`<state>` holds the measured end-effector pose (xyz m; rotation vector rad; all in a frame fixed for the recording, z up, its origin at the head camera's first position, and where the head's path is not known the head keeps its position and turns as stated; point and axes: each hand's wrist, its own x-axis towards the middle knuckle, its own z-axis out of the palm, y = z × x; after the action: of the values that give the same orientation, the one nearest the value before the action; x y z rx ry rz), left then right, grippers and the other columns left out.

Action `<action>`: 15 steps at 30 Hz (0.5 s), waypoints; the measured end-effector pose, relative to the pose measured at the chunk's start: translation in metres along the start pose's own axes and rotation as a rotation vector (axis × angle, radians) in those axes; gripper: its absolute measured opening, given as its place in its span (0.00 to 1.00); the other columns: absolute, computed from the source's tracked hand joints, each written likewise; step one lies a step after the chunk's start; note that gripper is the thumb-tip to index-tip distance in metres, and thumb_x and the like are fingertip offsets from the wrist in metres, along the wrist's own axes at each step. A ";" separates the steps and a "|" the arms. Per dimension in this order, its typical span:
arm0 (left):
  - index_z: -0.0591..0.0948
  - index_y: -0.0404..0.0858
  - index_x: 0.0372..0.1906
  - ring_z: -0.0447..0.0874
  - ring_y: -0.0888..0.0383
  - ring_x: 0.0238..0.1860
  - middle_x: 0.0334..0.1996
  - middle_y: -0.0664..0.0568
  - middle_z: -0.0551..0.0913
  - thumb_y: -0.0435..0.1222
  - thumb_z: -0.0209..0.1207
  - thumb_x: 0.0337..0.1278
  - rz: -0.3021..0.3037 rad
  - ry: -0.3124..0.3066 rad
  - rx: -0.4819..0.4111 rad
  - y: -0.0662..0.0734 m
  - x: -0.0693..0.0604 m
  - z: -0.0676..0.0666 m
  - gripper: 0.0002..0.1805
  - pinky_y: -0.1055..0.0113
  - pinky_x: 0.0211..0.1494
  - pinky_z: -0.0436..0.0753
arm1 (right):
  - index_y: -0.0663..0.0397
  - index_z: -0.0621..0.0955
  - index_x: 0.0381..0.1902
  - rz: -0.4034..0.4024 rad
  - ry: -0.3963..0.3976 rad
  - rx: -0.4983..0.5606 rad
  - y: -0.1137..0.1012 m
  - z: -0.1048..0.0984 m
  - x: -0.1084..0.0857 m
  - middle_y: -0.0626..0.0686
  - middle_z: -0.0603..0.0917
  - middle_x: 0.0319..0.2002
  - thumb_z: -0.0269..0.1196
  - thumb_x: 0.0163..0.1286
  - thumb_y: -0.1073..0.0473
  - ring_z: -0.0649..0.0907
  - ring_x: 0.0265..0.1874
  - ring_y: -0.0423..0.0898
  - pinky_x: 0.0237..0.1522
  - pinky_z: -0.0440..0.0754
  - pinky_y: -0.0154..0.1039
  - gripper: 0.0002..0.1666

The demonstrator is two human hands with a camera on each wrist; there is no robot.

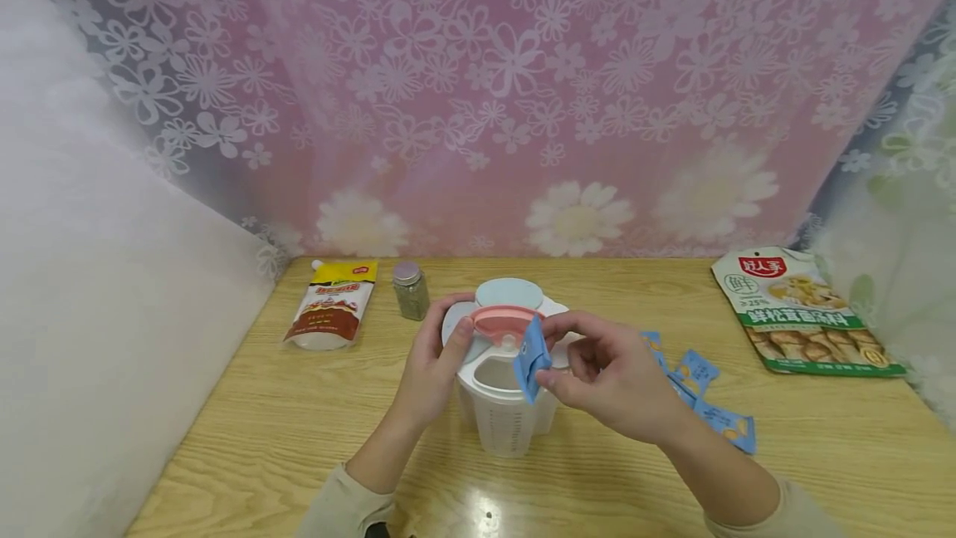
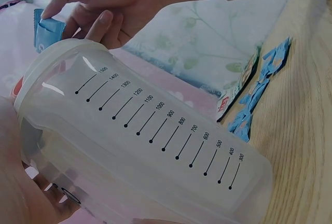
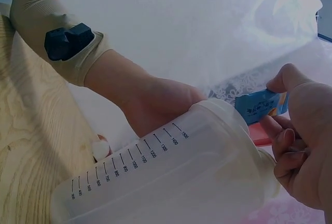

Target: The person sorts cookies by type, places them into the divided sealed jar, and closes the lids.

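A clear plastic storage container (image 1: 504,430) with several compartments and measuring marks stands at the table's middle. Its pink lid (image 1: 499,322) is flipped up, leaving the front compartment uncovered. My left hand (image 1: 429,359) grips the container's left side near the top, thumb by the pink lid. Between thumb and fingers, my right hand (image 1: 616,372) pinches a small blue packet (image 1: 531,362) over the uncovered compartment. In the right wrist view, print shows on the blue packet (image 3: 255,106). More blue packets (image 1: 698,372) lie right of the container, partly hidden behind my right forearm.
At the back left lie a yellow, white and red spouted pouch (image 1: 334,305) and, beside it, a small glass jar (image 1: 411,293) with a pinkish cap. A large green and white food bag (image 1: 807,314) lies at the back right. A floral curtain (image 1: 515,106) hangs behind the table.
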<state>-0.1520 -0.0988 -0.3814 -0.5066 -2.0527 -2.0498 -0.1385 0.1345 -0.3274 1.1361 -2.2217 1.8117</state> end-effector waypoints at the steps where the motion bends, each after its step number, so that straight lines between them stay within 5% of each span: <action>1: 0.69 0.36 0.65 0.76 0.61 0.58 0.60 0.42 0.76 0.37 0.48 0.76 0.000 -0.001 0.001 0.000 0.000 0.000 0.19 0.71 0.62 0.76 | 0.54 0.81 0.50 -0.003 0.000 -0.023 -0.001 0.000 0.001 0.49 0.80 0.32 0.69 0.59 0.73 0.63 0.12 0.41 0.12 0.64 0.34 0.22; 3: 0.69 0.36 0.65 0.76 0.61 0.58 0.60 0.41 0.76 0.37 0.48 0.76 -0.001 -0.002 0.003 0.000 0.001 0.000 0.19 0.71 0.62 0.76 | 0.53 0.81 0.50 -0.019 0.003 -0.060 -0.002 0.001 0.002 0.50 0.82 0.37 0.70 0.58 0.72 0.63 0.11 0.40 0.12 0.63 0.32 0.22; 8: 0.69 0.36 0.65 0.76 0.61 0.58 0.60 0.42 0.76 0.37 0.48 0.76 -0.016 -0.001 0.000 0.002 0.000 0.000 0.19 0.71 0.62 0.76 | 0.52 0.82 0.48 -0.053 0.034 -0.118 -0.003 0.003 0.004 0.49 0.81 0.30 0.71 0.57 0.72 0.62 0.10 0.38 0.12 0.61 0.30 0.21; 11: 0.69 0.37 0.65 0.76 0.61 0.58 0.61 0.42 0.75 0.37 0.48 0.76 -0.023 0.002 0.005 0.004 0.000 0.001 0.19 0.71 0.62 0.76 | 0.49 0.84 0.45 -0.044 0.085 -0.160 -0.003 0.007 0.003 0.46 0.77 0.21 0.71 0.57 0.71 0.61 0.10 0.36 0.11 0.60 0.30 0.19; 15: 0.69 0.38 0.66 0.75 0.60 0.59 0.61 0.42 0.75 0.37 0.48 0.76 -0.019 0.002 0.013 0.004 0.000 0.001 0.19 0.70 0.62 0.76 | 0.45 0.86 0.40 -0.068 0.189 -0.273 -0.002 0.016 0.002 0.44 0.82 0.22 0.72 0.57 0.70 0.61 0.11 0.33 0.12 0.60 0.28 0.16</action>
<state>-0.1499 -0.0981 -0.3775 -0.4846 -2.0761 -2.0455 -0.1330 0.1195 -0.3297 0.9341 -2.2051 1.4650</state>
